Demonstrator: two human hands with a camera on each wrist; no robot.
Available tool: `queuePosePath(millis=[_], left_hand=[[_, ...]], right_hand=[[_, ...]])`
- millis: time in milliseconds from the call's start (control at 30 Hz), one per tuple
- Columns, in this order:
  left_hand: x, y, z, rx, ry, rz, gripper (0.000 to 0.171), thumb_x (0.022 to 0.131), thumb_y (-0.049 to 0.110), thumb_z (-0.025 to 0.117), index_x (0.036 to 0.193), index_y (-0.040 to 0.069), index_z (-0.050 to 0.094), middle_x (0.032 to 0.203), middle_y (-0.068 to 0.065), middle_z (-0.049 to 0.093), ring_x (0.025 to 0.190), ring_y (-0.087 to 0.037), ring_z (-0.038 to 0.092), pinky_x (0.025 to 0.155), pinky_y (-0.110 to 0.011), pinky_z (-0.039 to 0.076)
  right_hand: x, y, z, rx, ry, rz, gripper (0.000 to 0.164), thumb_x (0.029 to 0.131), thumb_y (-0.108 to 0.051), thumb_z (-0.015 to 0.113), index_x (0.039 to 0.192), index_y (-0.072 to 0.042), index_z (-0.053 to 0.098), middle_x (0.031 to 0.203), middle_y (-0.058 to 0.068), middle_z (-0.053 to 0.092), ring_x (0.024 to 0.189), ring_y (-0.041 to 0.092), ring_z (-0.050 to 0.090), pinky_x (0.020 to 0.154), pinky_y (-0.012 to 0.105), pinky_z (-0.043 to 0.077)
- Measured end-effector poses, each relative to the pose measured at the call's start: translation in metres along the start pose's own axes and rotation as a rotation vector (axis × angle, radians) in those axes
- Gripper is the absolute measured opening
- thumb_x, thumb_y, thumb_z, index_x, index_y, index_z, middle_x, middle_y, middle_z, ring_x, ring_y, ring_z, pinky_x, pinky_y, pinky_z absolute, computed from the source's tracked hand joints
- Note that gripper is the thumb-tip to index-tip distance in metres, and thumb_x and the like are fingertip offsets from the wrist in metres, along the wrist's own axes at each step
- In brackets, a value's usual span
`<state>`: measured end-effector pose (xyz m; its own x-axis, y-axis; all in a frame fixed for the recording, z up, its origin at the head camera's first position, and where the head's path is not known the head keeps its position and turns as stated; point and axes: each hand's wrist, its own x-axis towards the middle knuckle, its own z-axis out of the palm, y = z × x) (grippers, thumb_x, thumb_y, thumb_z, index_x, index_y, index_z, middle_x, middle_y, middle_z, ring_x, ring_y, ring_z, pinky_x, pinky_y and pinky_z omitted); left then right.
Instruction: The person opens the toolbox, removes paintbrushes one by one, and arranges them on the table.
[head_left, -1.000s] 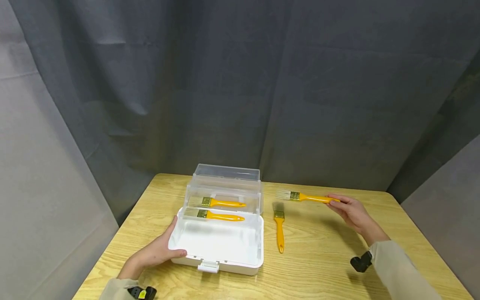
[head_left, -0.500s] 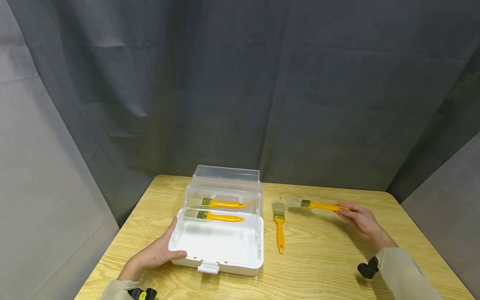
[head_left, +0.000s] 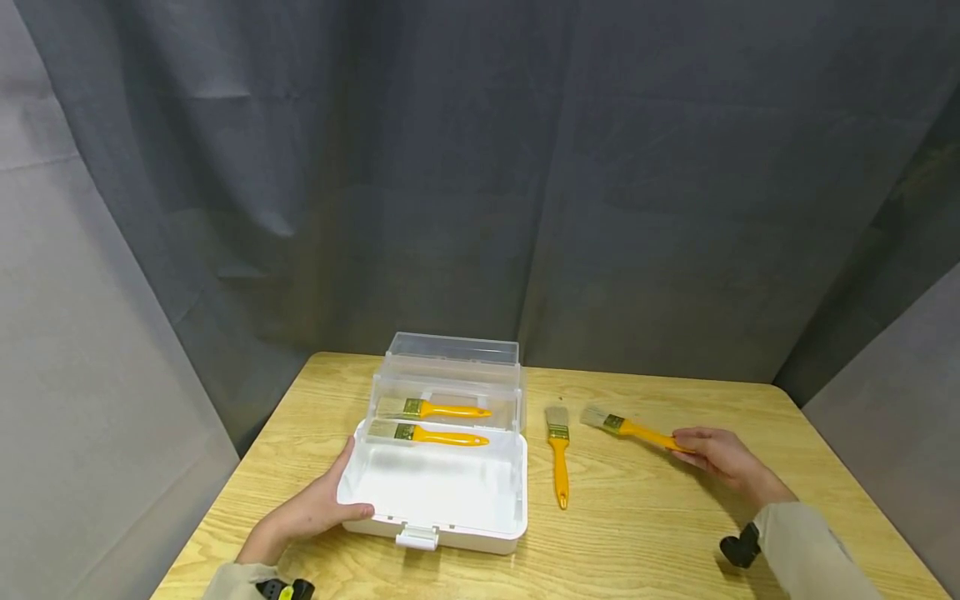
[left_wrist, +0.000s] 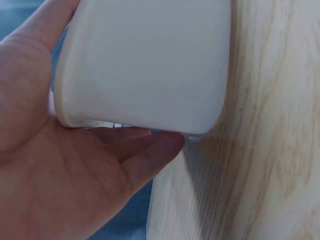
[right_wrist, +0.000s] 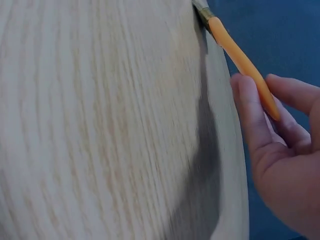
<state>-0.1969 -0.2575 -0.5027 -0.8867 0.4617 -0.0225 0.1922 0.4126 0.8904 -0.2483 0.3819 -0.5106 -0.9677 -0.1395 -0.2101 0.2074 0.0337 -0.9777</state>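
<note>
Just beyond the fingertips of the right grip (head_left: pixel 720 457), the held brush (head_left: pixel 647 435) reaches out to the left, bristles low over the table (head_left: pixel 630 542); from here I can't tell whether they touch the wood. That grip pinches only the tail of the handle, so I'd judge the bristle end apt to twist or droop if the fingers slacken. A loose brush (head_left: pixel 560 471) lies farther left of the same grip, near the held bristles, and a careless sideways sweep might knock it askew. The left grip (head_left: pixel 318 500) grasps the near end of the white box (head_left: pixel 468 540), thumb at the front and fingers along the side. Just past it to the right, the upper brush (head_left: pixel 455 411) and the lower brush (head_left: pixel 450 437) lie in the clear trays (head_left: pixel 450 383), as best I can tell. What worries me there is uneven pressure: a tug from the left grip could slide the box or jolt the trays, and those brushes might shift.
</note>
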Motion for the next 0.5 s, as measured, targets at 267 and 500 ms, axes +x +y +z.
queuePosePath(millis=[267,500], left_hand=[[-0.001,0.002,0.001,0.005,-0.006,-0.027,0.117,0.080,0.022,0.076,0.148,0.004,-0.017,0.153,-0.027,-0.009,0.137,-0.040,0.009,0.107,-0.055,0.012],[0.000,-0.001,0.000,-0.012,-0.009,-0.038,0.117,0.080,0.023,0.076,0.148,0.004,-0.018,0.153,-0.026,-0.010,0.136,-0.040,0.009,0.107,-0.055,0.012]], right_hand=[[-0.001,-0.005,0.017,-0.203,-0.159,0.041,0.055,0.096,-0.011,0.054,0.132,0.025,0.031,0.108,0.018,0.061,0.096,0.026,0.065,0.083,0.038,0.051],[0.001,-0.007,0.032,-0.226,-0.321,0.102,0.047,0.098,-0.011,0.049,0.130,0.021,0.037,0.102,0.024,0.066,0.085,0.023,0.067,0.068,0.026,0.053]])
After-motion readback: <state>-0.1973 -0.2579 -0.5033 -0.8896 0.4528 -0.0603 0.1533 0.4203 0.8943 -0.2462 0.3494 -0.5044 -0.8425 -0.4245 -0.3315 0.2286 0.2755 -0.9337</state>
